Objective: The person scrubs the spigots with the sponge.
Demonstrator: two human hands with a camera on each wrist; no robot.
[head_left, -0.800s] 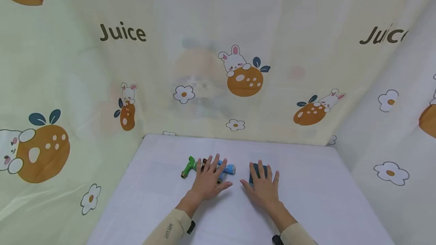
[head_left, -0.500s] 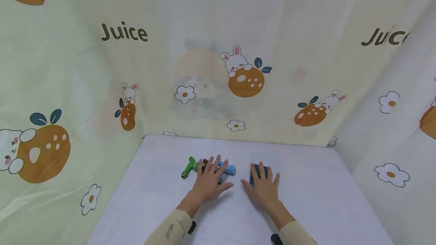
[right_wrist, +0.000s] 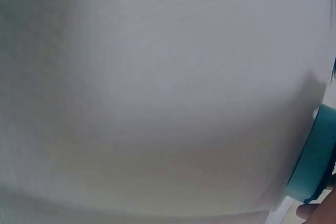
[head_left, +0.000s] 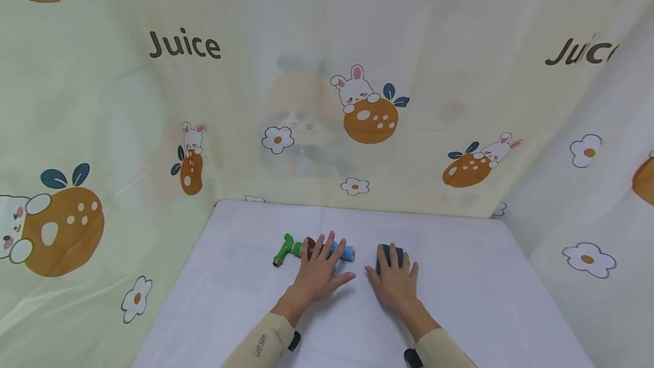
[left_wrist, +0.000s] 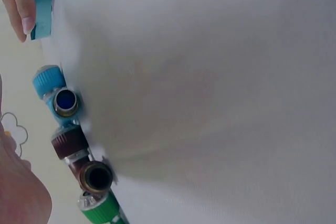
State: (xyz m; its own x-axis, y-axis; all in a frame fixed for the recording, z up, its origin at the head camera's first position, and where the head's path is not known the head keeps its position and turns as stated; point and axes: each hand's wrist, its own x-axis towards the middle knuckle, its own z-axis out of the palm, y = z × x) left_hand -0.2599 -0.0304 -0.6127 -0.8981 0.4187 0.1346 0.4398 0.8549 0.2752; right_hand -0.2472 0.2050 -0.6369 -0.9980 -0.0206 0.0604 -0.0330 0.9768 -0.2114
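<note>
L hand [head_left: 318, 276]: fingers spread, over brown tap [left_wrist: 80, 163] & blue tap [left_wrist: 58, 99]
Green tap [head_left: 288, 249]: L of fingers
R hand [head_left: 395, 287]: fingers spread, over teal block [right_wrist: 313, 157]
Contact: unclr

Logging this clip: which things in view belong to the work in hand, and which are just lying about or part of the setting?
Work in hand, judging by the hands' positions:
- green tap, brown tap and blue tap, at the left hand
- teal block, at the right hand

Setting only:
- white table cover
- printed curtain
</note>
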